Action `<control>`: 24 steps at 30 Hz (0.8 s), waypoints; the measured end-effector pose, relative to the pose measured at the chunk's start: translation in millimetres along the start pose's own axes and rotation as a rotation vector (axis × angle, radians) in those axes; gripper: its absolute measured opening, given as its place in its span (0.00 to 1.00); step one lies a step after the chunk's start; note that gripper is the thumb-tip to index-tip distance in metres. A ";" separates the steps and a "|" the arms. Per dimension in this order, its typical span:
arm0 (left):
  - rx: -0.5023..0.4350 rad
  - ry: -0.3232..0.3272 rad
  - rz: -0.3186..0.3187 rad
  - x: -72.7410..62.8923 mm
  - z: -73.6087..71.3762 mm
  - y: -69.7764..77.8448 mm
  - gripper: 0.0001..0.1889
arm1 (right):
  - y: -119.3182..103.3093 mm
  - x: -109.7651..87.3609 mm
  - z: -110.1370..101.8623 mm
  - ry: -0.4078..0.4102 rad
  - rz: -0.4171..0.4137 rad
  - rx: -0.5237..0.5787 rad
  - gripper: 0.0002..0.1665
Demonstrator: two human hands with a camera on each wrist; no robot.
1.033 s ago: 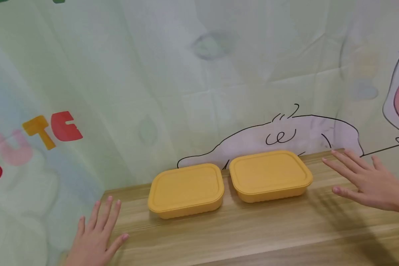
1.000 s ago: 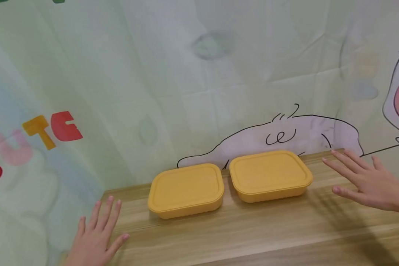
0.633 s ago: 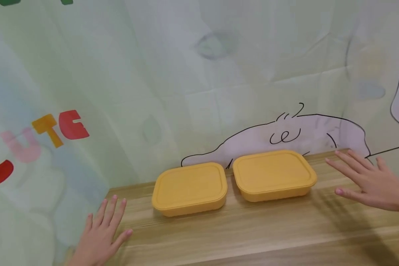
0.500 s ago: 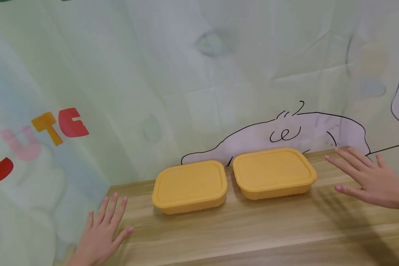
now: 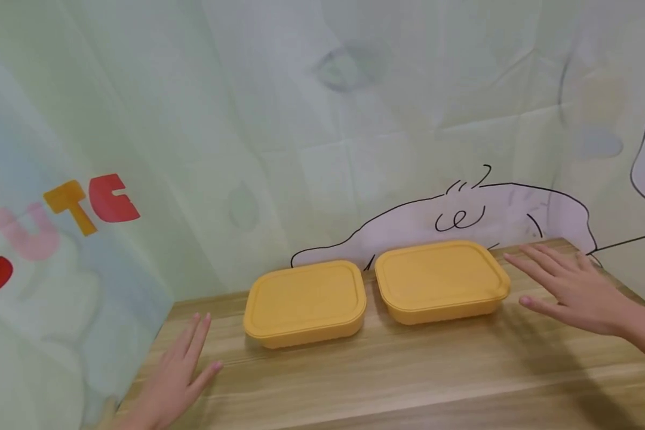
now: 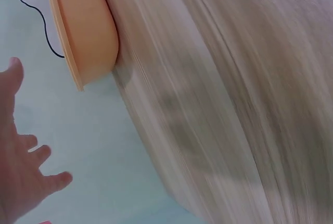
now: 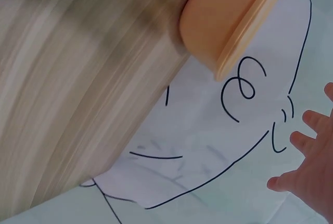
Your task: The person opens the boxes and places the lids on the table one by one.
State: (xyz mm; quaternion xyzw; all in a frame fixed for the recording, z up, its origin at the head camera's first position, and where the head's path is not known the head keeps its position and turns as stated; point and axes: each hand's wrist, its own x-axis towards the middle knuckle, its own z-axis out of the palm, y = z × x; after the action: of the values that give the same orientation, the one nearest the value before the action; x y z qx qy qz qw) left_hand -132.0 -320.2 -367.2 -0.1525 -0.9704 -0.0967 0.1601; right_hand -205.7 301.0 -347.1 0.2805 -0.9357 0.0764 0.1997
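Observation:
Two yellow rectangular lidded containers sit side by side on the wooden table in the head view. My left hand (image 5: 174,373) is to the left of the left container (image 5: 305,303), fingers extended and apart from it. To the right of the right container (image 5: 442,280), my right hand (image 5: 575,289) hovers with fingers straight, touching nothing. The left wrist view shows a container side (image 6: 86,28) beyond the spread left hand (image 6: 23,156). In the right wrist view another container side (image 7: 223,21) appears, with the right hand (image 7: 312,151) apart from it.
The wood-grain table (image 5: 387,376) runs under both containers. Behind it hangs a pale green printed cloth (image 5: 279,119) with a cartoon outline. Coloured letters (image 5: 113,198) mark the cloth on the left side.
Both hands have moved inward toward the containers, the right hand to the left and the left hand turned more sideways. The containers stay in place; the head view has shifted slightly.

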 end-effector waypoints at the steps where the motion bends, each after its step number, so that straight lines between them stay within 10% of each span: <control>1: -0.049 0.008 -0.001 2.2 1.1 0.8 0.43 | -1.7 3.0 0.1 -0.002 0.002 0.015 0.43; 8: -0.202 0.091 0.039 13.0 7.6 6.8 0.26 | -8.8 24.6 2.3 0.049 -0.113 0.090 0.31; 18: -0.423 -0.106 -0.196 29.2 0.7 16.2 0.21 | -29.0 53.7 10.0 -0.015 -0.071 0.216 0.22; 24: -0.463 -0.132 -0.215 29.6 -0.9 20.9 0.21 | -45.0 72.5 16.3 -0.066 -0.079 0.293 0.22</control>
State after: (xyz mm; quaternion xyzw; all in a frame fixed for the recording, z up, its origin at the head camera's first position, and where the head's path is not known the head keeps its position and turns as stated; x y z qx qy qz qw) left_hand -151.7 -293.0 -353.4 -0.0870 -0.9414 -0.3226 0.0459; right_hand -241.4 223.6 -330.4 0.3454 -0.9089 0.1950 0.1285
